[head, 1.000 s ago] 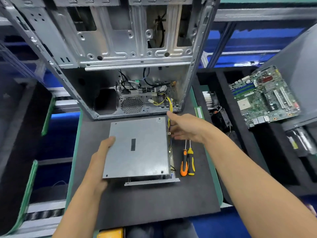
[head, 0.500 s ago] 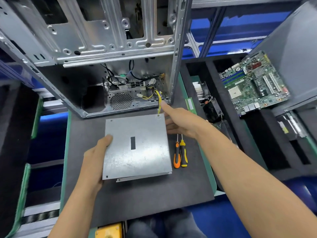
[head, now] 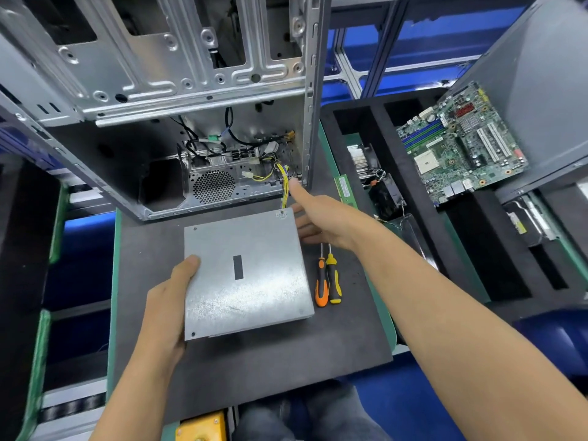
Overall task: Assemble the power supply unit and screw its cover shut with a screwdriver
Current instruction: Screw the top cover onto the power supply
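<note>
The power supply unit (head: 245, 272) lies flat on the black mat (head: 254, 370), its grey metal cover on top with a black slot in the middle. My left hand (head: 165, 307) grips its left edge, thumb on the cover. My right hand (head: 324, 221) is at the unit's far right corner, index finger stretched toward the yellow cables (head: 284, 189) that run from the unit into the case; the other fingers lie against the unit's right side. An orange screwdriver (head: 321, 281) and a yellow screwdriver (head: 334, 278) lie side by side just right of the unit, untouched.
An open computer case (head: 191, 90) stands behind the mat. To the right, a black foam tray holds a motherboard (head: 461, 144), a cooler with fan (head: 372, 173), a memory stick (head: 343, 189) and a drive (head: 528, 221). A yellow object (head: 200, 429) sits at the near edge.
The cover now sits flush over the unit, where a lower edge stuck out at the front before. My right hand moved from the right edge to the far corner, index finger extended.
</note>
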The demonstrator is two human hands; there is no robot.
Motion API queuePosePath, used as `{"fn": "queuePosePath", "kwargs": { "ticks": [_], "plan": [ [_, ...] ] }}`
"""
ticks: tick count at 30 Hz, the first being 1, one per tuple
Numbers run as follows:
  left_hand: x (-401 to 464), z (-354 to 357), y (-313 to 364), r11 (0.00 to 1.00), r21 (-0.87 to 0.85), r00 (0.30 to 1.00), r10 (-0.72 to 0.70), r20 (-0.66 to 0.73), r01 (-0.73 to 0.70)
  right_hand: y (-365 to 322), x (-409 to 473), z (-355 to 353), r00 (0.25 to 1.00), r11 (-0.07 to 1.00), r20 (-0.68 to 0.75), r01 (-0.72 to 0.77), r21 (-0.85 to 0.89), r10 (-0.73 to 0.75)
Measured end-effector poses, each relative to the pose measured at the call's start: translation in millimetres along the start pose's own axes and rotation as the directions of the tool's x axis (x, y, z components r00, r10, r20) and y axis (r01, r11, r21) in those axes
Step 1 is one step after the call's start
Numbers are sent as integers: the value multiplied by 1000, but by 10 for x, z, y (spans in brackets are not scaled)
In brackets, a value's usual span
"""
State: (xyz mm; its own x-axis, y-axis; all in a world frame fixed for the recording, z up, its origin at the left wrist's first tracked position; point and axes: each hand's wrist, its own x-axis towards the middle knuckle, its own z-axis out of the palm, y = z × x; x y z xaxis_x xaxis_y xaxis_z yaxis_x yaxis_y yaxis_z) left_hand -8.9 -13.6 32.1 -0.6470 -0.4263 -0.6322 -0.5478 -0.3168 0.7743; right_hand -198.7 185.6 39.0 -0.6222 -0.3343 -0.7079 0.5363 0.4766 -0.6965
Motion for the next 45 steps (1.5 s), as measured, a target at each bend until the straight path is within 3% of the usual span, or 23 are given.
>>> {"fn": "queuePosePath", "kwargs": {
  "ticks": [13,16,19,22,27,36,39,43,45],
  "plan": [
    [6,110,-69,1000,-3,1000,21,-23,-21,86,-112,-50,993,1000,115,14,9,-15],
    [37,90,-93,1000,-16,999,5,-36,-6,185,-133,-43,1000,998,26,-1,68,-1],
    [54,81,-127,1000,-24,999,-5,-40,4,420,-239,-1,996,995,-65,-59,-76,54],
    [69,77,-145,1000,-19,999,-7,-47,6,649,-362,111,989,976,13,-145,-163,149],
    [75,83,-166,1000,5,999,16,-29,-16,742,-415,253,977,981,91,-190,-38,192],
    [82,66,-199,998,32,996,50,-68,-48,721,-470,226,975,982,125,-187,6,185],
    [90,65,-200,998,48,997,36,-61,-33,707,-521,245,977,984,143,-149,-94,161],
    [90,87,-229,997,58,998,45,-52,-42,712,-579,278,999,941,40,-13,-338,28],
    [95,89,-245,998,49,997,51,-57,-48,692,-598,306,1000,930,-7,8,-367,-11]
  ]
}}
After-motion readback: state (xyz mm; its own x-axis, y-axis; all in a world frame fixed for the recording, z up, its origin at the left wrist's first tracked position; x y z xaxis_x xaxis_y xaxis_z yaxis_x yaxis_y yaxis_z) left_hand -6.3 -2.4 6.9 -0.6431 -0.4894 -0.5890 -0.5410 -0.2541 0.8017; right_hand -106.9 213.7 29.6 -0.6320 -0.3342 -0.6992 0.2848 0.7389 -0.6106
